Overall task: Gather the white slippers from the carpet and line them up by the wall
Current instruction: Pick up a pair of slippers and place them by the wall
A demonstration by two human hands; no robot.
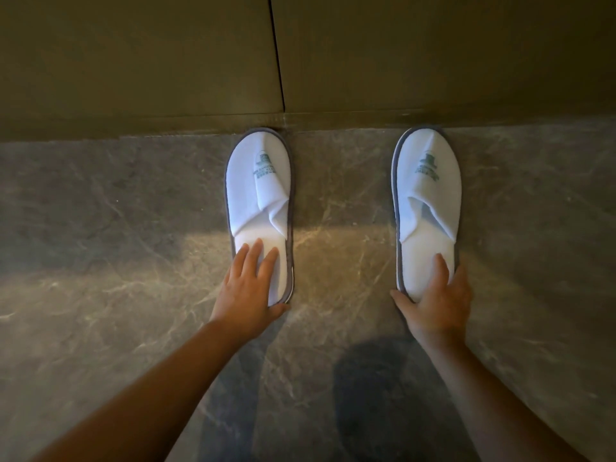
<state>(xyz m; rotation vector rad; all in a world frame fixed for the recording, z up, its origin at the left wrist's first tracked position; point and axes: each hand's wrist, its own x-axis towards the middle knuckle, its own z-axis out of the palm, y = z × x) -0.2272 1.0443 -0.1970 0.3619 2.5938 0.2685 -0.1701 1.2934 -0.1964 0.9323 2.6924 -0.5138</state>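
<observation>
Flat, each hand [248, 288] [436, 301] presses a slipper's [258, 181] [428, 181] heel.

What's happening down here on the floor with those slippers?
A person is setting two white slippers against the wall. The left hand lies flat on the heel of the left slipper, and the right hand cups the heel of the right slipper. Both slippers lie on the marble floor, toes touching the wall, parallel, with a gap between them.
</observation>
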